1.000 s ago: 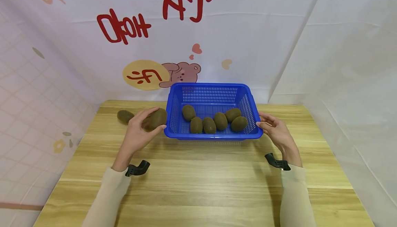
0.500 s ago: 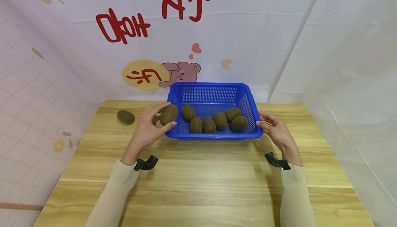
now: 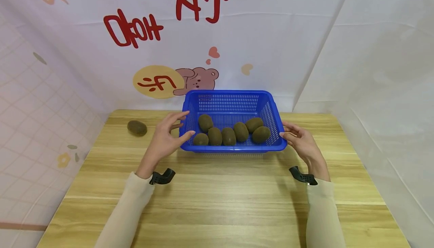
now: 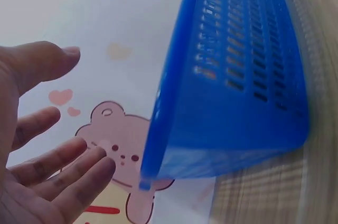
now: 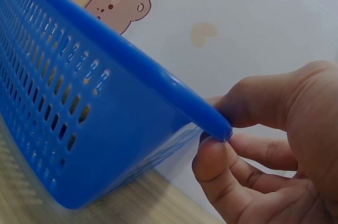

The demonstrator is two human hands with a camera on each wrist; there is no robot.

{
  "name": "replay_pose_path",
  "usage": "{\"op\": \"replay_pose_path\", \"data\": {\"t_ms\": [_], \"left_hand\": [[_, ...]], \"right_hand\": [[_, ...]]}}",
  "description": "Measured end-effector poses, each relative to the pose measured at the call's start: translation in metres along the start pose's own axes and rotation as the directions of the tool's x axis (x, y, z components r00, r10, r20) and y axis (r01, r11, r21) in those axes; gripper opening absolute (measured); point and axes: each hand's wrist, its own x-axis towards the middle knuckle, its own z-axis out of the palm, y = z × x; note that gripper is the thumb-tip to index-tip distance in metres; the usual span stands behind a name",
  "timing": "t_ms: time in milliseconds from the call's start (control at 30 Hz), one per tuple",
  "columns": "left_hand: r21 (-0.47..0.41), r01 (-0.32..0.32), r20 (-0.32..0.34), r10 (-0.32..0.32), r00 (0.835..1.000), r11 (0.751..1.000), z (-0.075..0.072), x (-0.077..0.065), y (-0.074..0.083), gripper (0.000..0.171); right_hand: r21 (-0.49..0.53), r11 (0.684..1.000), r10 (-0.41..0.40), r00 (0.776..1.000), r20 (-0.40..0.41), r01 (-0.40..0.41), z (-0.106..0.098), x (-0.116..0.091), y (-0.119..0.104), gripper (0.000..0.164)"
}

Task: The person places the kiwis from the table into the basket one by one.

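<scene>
A blue plastic basket (image 3: 234, 148) with slotted sides stands toward the back of the table, several brown kiwis (image 3: 228, 137) lying along its near side. Over the basket's left rim, my left hand (image 3: 166, 137) is spread with thumb and fingers apart and nothing between them. Just inside from its thumb lies one kiwi (image 3: 200, 139) in the near left corner. My right hand (image 3: 301, 140) pinches the basket's right rim; the right wrist view shows thumb and fingers on either side of the rim (image 5: 214, 121). Left of the basket, a single kiwi (image 3: 137, 128) lies on the table.
The wooden table (image 3: 230, 199) reaches toward me in front of the basket. A white printed cloth (image 3: 271, 52) hangs close behind it, and further cloth walls stand at the left and right. Each wrist wears a black mount (image 3: 162, 176).
My left hand has carried a kiwi rightward over the basket's left rim and let it go into the near left corner. The right hand has stayed on the rim.
</scene>
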Motion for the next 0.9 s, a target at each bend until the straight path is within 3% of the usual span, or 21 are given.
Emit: {"op": "replay_pose_path", "data": {"t_ms": [133, 500, 900], "left_hand": [[0.061, -0.008, -0.028, 0.009, 1.000, 0.998, -0.007, 0.000, -0.003, 0.062], [0.159, 0.044, -0.071, -0.033, 0.997, 0.986, -0.021, -0.004, -0.015, 0.076], [0.228, 0.171, -0.080, -0.157, 0.984, 0.958, -0.027, -0.013, -0.042, 0.084]], "right_hand": [[-0.008, 1.000, -0.005, 1.000, -0.001, 0.005, 0.000, 0.000, 0.000, 0.066], [-0.029, 1.000, -0.005, 1.000, -0.008, 0.005, 0.000, 0.000, -0.001, 0.067], [-0.036, 0.999, 0.009, 1.000, -0.016, -0.009, 0.001, 0.000, -0.002, 0.066]]}}
